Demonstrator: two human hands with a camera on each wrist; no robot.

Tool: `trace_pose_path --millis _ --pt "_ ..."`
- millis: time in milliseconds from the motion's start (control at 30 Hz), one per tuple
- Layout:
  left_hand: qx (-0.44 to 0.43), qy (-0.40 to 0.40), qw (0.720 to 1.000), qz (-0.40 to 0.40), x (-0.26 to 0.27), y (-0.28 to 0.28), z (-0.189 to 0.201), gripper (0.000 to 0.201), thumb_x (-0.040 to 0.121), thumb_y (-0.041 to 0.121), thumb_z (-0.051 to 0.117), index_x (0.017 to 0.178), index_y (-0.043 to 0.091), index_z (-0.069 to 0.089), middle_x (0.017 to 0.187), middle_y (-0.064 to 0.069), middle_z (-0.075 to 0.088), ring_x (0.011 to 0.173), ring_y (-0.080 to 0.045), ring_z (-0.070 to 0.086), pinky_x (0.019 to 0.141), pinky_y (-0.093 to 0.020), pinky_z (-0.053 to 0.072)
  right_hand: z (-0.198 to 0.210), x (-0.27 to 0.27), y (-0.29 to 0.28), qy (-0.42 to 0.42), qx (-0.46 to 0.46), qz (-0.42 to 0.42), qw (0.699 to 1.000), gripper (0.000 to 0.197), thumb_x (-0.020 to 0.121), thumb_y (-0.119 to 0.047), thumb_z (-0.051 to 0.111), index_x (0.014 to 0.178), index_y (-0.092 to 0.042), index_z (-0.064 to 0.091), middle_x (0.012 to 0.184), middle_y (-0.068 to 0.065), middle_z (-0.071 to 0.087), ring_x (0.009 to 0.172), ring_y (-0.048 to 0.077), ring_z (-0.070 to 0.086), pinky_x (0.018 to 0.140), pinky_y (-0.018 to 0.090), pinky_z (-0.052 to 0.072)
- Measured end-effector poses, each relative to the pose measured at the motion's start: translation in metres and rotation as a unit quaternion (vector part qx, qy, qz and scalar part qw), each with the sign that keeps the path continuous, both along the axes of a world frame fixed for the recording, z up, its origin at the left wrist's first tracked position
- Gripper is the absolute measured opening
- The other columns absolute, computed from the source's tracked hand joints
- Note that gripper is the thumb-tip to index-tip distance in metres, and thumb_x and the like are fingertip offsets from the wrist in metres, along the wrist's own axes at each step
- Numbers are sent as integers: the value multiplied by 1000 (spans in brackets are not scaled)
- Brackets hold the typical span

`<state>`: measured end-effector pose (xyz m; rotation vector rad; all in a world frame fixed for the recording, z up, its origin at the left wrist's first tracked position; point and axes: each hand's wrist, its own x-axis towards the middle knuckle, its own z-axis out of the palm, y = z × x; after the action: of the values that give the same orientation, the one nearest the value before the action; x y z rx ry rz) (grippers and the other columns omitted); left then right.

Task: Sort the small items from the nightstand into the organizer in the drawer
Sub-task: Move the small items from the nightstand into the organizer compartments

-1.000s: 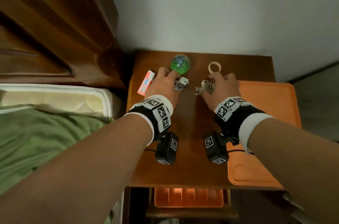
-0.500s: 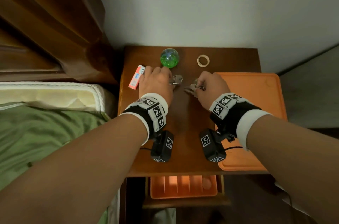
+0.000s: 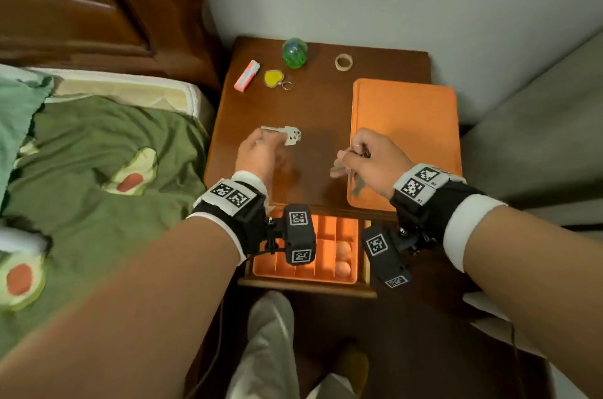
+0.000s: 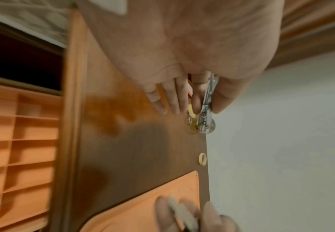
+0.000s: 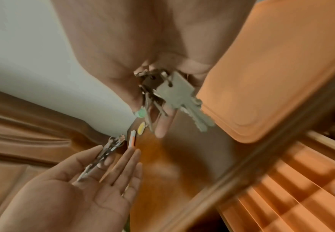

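My left hand (image 3: 270, 139) hovers over the front left of the nightstand (image 3: 313, 111). Thumb and forefinger pinch a small silver metal item (image 3: 287, 135), seen edge-on in the left wrist view (image 4: 206, 108). My right hand (image 3: 354, 153) grips the ring of a bunch of keys (image 5: 179, 97), which dangles above the front of the top. Below the front edge the drawer stands pulled out with the orange organizer (image 3: 326, 227); two round pale things (image 3: 342, 256) lie in its right compartments. A green ball (image 3: 294, 52), a rubber band (image 3: 343, 62), a pink eraser (image 3: 247, 75) and a yellow heart keychain (image 3: 273, 78) lie at the back.
An orange lid (image 3: 404, 124) covers the right half of the nightstand top. A bed with a green cover (image 3: 98, 153) and a wooden headboard (image 3: 98, 0) adjoin on the left. The wall runs behind. A grey curtain or cushion (image 3: 538, 137) is at the right.
Both hands have drawn back from the rear of the nightstand to its front edge, lifting the silver item and the keys. The yellow heart keychain now shows, and more of the drawer.
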<state>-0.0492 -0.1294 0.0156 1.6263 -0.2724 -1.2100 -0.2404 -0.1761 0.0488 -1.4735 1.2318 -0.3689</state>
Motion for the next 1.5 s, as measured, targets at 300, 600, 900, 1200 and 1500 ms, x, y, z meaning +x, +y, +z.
trace_pose_path --millis 300,600,900,1200,1500 --pt "33 198 979 -39 -44 109 -22 14 95 10 44 97 2 55 93 -22 75 77 -29 75 80 -39 62 -81 -35 113 43 260 41 964 29 90 4 62 79 -12 40 84 20 54 86 41 74 77 51 60" --pt "120 167 969 -136 -43 169 -151 23 97 6 55 120 9 55 108 -15 77 99 -31 75 88 -43 59 -223 -37 150 219 260 11 940 21 81 -7 75 94 -19 64 113 7 62 101 31 68 89 46 57" --pt "188 178 961 -94 -28 172 -242 16 99 13 55 113 8 60 102 -19 70 99 -34 68 90 -46 54 -315 -8 117 308 215 43 926 15 87 -19 67 100 -23 62 104 3 66 92 24 67 83 41 58" --pt "207 128 955 -168 -27 172 -264 32 103 4 43 131 7 59 109 -17 65 87 -22 67 71 -27 57 -342 -1 130 349 170 65 919 40 82 -27 68 120 -28 56 124 8 57 103 28 60 88 43 54" --pt "211 -105 901 -364 -41 154 -266 18 89 9 69 100 20 60 100 -6 72 70 -16 75 62 -30 63 -311 -12 136 154 136 91 975 28 94 -32 56 121 -29 65 117 -11 68 107 8 62 96 33 48"
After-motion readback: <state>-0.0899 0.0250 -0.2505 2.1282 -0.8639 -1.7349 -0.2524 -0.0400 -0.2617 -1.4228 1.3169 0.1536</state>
